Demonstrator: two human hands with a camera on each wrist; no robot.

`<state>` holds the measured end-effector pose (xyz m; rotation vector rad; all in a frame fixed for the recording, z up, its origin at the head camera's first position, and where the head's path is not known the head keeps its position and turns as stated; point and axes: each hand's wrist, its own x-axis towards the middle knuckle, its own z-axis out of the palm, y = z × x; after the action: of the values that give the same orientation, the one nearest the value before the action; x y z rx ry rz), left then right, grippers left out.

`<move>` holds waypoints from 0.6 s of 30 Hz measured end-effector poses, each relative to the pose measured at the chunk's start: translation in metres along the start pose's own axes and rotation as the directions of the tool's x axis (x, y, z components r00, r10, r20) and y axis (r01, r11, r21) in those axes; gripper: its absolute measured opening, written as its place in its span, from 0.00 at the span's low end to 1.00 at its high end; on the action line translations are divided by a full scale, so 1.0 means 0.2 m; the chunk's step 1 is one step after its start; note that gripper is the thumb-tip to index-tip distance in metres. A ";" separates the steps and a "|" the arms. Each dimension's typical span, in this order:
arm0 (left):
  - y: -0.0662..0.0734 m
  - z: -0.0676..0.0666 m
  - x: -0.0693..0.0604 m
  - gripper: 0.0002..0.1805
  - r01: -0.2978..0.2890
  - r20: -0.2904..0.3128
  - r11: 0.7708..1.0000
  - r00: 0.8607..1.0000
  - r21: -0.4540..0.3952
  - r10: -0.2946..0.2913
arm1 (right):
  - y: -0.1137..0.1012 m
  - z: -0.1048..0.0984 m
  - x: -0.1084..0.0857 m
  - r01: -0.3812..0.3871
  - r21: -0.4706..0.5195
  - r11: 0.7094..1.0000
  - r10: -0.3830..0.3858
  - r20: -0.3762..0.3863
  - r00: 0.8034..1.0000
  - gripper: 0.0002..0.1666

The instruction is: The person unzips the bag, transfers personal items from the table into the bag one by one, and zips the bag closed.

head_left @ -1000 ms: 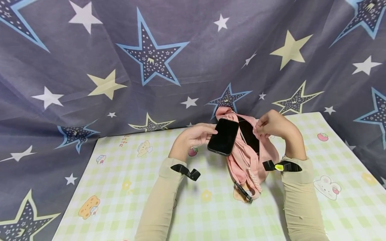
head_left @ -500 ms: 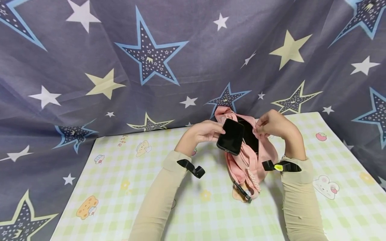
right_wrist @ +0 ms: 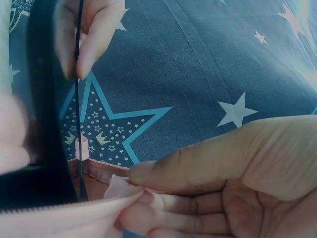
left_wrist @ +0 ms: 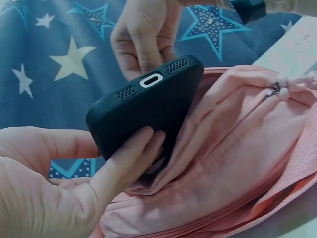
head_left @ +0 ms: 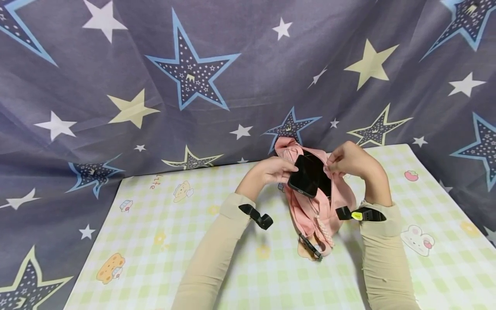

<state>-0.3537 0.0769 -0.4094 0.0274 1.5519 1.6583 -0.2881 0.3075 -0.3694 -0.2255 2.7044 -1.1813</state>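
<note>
A dark smartphone (head_left: 305, 176) is pinched between the thumb and fingers of my left hand (head_left: 276, 170). It is tilted over the unzipped mouth of a pink fabric bag (head_left: 342, 189). In the left wrist view, the charging-port end of the phone (left_wrist: 153, 99) faces up, and its lower part goes behind the pink fabric (left_wrist: 223, 134). My right hand (head_left: 350, 159) pinches the far right edge of the bag's opening. The right wrist view shows the right thumb and fingers (right_wrist: 198, 183) gripping the fabric near the zipper teeth (right_wrist: 44, 208).
A black buckle (head_left: 311, 247) and a pale beaded cord (head_left: 324, 230) lie at the bag's near side. Beneath is a table with a green checked cover (head_left: 155, 267). A grey star-patterned curtain (head_left: 248, 86) hangs directly behind the table.
My left hand has carried the phone to the right, from the bag's left side to over its opening. The right hand keeps its grip on the bag's edge.
</note>
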 end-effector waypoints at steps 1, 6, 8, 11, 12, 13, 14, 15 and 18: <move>-0.01 0.01 0.01 0.14 0.001 -0.012 1.000 1.000 0.002 -0.001 | 0.00 0.00 0.00 0.004 0.000 1.000 -0.004 0.002 1.000 0.08; -0.04 0.02 0.03 0.11 -0.014 -0.044 1.000 0.999 0.028 0.016 | 0.00 0.00 0.00 0.009 0.002 1.000 -0.009 0.008 1.000 0.08; -0.05 0.03 0.03 0.10 -0.021 -0.047 0.998 0.999 0.061 0.023 | 0.00 0.00 0.00 0.006 0.003 1.000 -0.006 0.009 1.000 0.08; -0.05 0.03 0.02 0.07 -0.016 -0.037 0.991 0.999 0.136 0.021 | 0.00 0.00 0.00 0.001 0.010 1.000 -0.001 0.010 1.000 0.08; -0.05 0.02 0.01 0.12 -0.010 -0.029 0.986 0.999 0.164 0.015 | 0.00 0.00 0.00 0.001 0.012 1.000 -0.001 0.011 1.000 0.08; -0.05 0.02 0.01 0.19 -0.002 -0.014 0.981 1.000 0.192 0.005 | 0.00 0.00 0.00 0.001 0.014 1.000 -0.001 0.012 1.000 0.08; -0.05 0.02 0.00 0.25 0.006 0.001 0.976 1.000 0.219 -0.006 | 0.00 0.00 0.00 0.001 0.015 1.000 -0.001 0.013 1.000 0.08; -0.05 0.02 -0.01 0.31 0.012 0.016 0.969 1.000 0.246 -0.017 | 0.00 0.00 0.00 0.002 0.015 1.000 -0.002 0.013 1.000 0.09; -0.04 0.02 -0.03 0.37 0.013 0.047 0.948 0.998 0.319 -0.030 | 0.00 0.00 0.00 0.001 0.012 1.000 -0.001 0.013 1.000 0.09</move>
<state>-0.3432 0.0750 -0.4122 0.2218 1.7589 1.3638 -0.2881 0.3074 -0.3696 -0.2320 2.6858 -1.1912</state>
